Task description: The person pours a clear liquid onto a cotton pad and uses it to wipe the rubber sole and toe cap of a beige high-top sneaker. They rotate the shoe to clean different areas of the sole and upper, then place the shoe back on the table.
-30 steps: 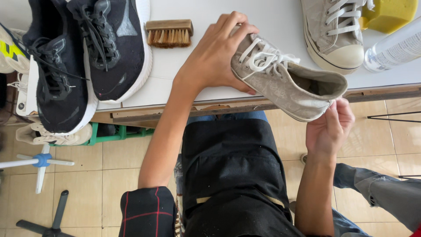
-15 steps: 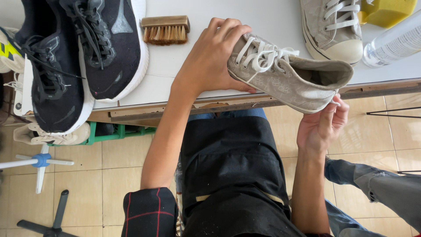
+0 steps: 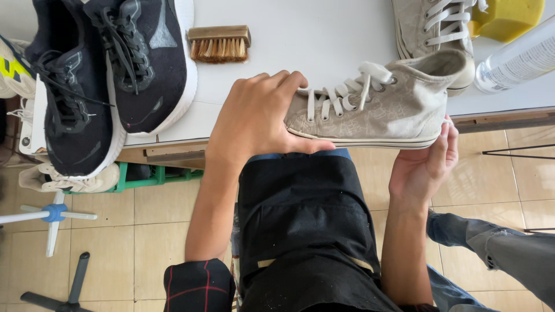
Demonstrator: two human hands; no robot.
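We hold the grey sneaker point(image 3: 376, 107) on its side at the table point(image 3: 324, 34) edge, long axis left to right. Our left hand point(image 3: 254, 115) wraps the toe; our right hand point(image 3: 425, 164) cups the heel from below, fingers half curled.

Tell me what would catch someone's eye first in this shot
The beige canvas sneaker at centre stands out first, held on its side between the left hand at the toe and the right hand at the heel, over the white table's front edge. Next comes the pair of black running shoes at the table's left end, with a small wooden brush beside them.
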